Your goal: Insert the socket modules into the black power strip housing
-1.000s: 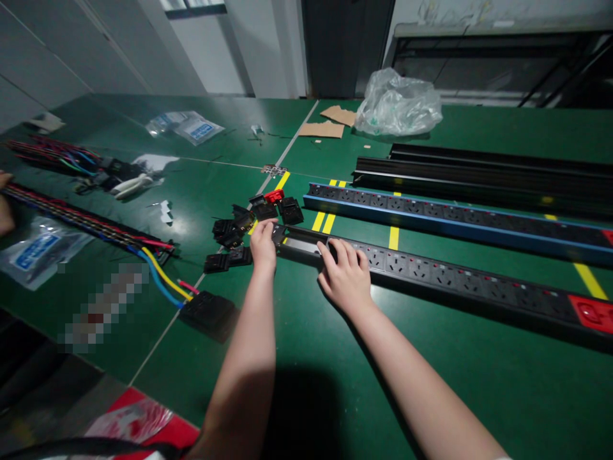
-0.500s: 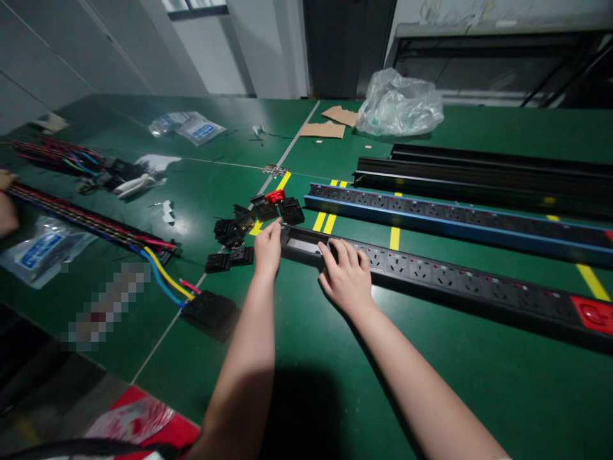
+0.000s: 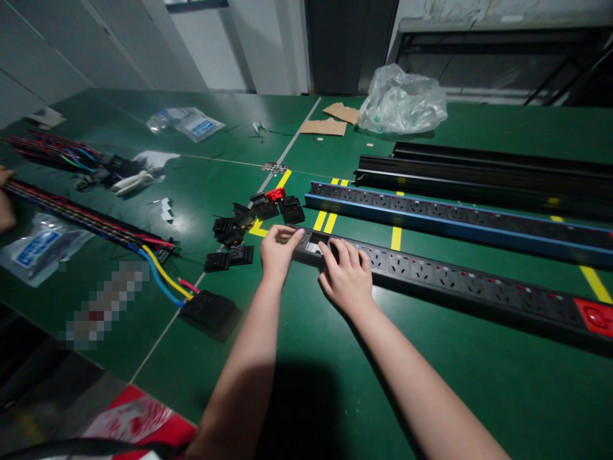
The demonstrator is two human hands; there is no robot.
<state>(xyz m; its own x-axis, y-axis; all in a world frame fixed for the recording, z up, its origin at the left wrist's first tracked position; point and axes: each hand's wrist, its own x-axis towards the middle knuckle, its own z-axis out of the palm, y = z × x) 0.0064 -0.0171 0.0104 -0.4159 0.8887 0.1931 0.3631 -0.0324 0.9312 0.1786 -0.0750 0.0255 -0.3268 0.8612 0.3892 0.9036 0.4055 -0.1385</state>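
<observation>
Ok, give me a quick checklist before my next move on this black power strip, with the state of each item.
1. Left hand on the near end of the black power strip: ok.
2. Right hand pressing on the strip's top: ok.
3. Strip lying flat on the green table: ok.
4. Part seated in the end opening: cannot tell, the hands cover it.
5. Loose black parts close by the left hand: ok.

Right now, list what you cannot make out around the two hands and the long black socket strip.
- Near end of the black socket strip: head view, covered by the left hand and right hand; whether the left hand's grip holds a part is hidden.
- Strip's far end: cut off by the right edge.
- Patch beside the coloured wires: pixelated.
- Small black parts: too small and dark to identify.
</observation>
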